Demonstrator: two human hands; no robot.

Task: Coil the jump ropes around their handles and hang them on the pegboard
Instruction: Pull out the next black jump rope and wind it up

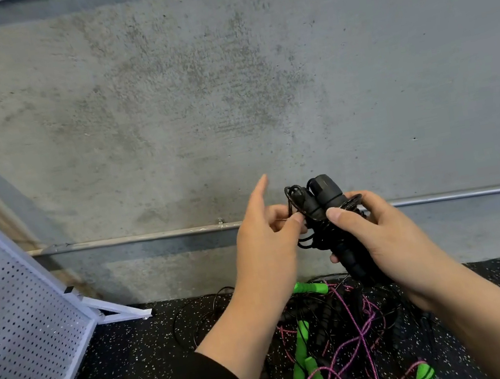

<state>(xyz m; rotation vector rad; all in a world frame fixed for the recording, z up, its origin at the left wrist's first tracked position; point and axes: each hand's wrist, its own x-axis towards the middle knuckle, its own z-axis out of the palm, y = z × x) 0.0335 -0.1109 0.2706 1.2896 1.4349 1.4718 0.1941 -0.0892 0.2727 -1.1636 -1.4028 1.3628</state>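
Note:
A black jump rope [329, 208], its two handles side by side with thin black cord wound around them, is held up in front of the concrete wall. My right hand [380, 233] grips the handles from the right, thumb across the coil. My left hand [264, 240] pinches the cord at the left side of the bundle, its index finger pointing up. The white pegboard [10, 332] leans at the far left. On the floor below lies a tangled pile of ropes [342, 340] with green handles, black handles and pink cords.
A grey concrete wall [225, 93] fills the view ahead, with a metal conduit pipe [150, 236] running along it low down. The floor is black speckled rubber [138, 359]. The pegboard's white foot [119, 311] sticks out on the floor.

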